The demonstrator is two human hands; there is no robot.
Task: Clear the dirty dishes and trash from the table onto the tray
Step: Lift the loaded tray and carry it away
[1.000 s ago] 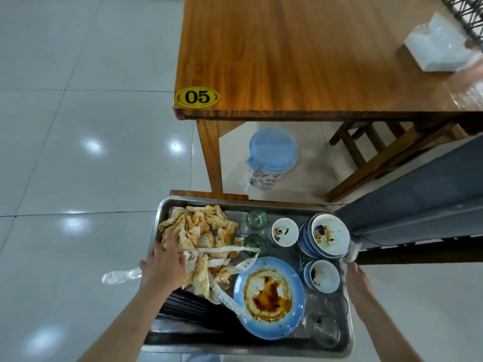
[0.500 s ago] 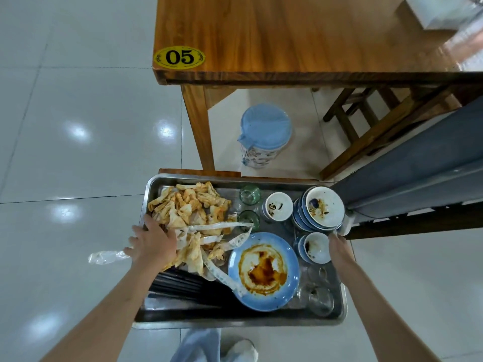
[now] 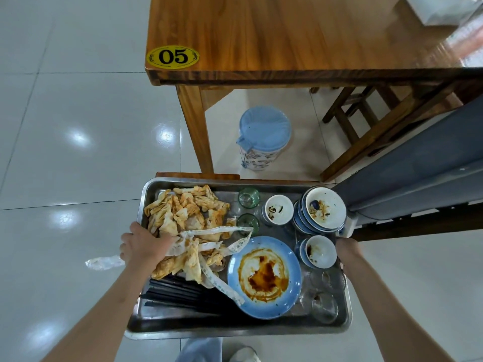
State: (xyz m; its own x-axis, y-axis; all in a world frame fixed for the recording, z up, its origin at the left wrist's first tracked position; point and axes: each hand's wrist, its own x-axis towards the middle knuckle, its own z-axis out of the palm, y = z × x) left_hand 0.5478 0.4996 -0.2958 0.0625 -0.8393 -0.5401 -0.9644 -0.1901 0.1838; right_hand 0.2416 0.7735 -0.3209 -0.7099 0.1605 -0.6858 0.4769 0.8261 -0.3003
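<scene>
A steel tray [image 3: 235, 331] is held out in front of me, below the wooden table [image 3: 287, 35]. My left hand [image 3: 142, 245] grips its left rim beside a heap of stained napkins [image 3: 188, 212]; a clear plastic wrapper [image 3: 104, 262] pokes out under that hand. My right hand [image 3: 346, 246] holds the right rim. On the tray lie a sauce-smeared blue plate [image 3: 264, 275], stacked blue bowls [image 3: 324, 209], two small bowls [image 3: 278, 210] [image 3: 320, 252], green cups [image 3: 248, 197], clear glasses [image 3: 322, 304] and black chopsticks [image 3: 183, 296].
The table carries a yellow "05" label [image 3: 172, 57] and a white tissue pack [image 3: 439, 9] at its far right. A blue-lidded bin [image 3: 264, 137] stands under it beside a wooden stool [image 3: 366, 118]. A grey bench [image 3: 418, 173] runs along the right. My shoe [image 3: 244, 355] shows below.
The tray, gripped by both hands, has come away from the table toward me, and the view has tilted down. The tray's load has stayed in place.
</scene>
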